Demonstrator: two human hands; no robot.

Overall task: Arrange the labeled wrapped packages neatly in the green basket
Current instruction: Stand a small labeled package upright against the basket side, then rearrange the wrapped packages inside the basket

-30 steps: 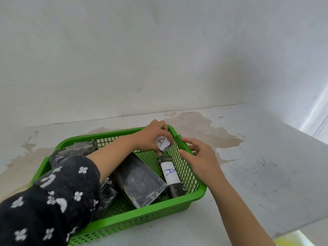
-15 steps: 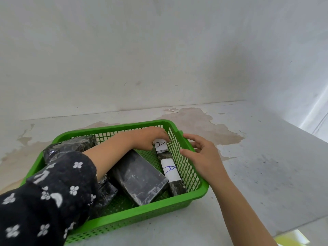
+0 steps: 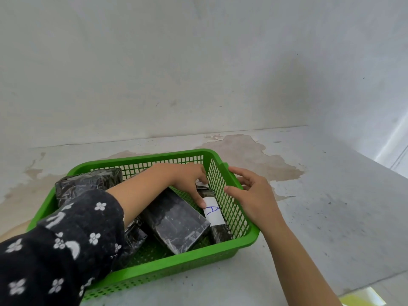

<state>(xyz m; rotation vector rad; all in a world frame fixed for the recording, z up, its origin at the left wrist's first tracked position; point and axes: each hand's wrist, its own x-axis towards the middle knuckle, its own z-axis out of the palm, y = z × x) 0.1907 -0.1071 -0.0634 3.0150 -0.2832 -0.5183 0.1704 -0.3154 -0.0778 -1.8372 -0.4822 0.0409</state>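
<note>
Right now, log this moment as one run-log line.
left hand: pressing narrow black wrapped package with white label against right wall | right hand: steadying green plastic mesh basket rim | stage: arranging

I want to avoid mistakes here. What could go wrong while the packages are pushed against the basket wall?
1. The left hand hides the far package's label, so it may end up turned out of sight.
2. The big package lies slanted and may block a neat row.
3. The green basket could slide if the right hand lets go.

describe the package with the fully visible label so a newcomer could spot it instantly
Find the green basket on the floor. Along the inside of its right wall lies a narrow dark wrapped package. Only it shows a full white label with blue writing; the wider dark package beside it shows none.
</note>
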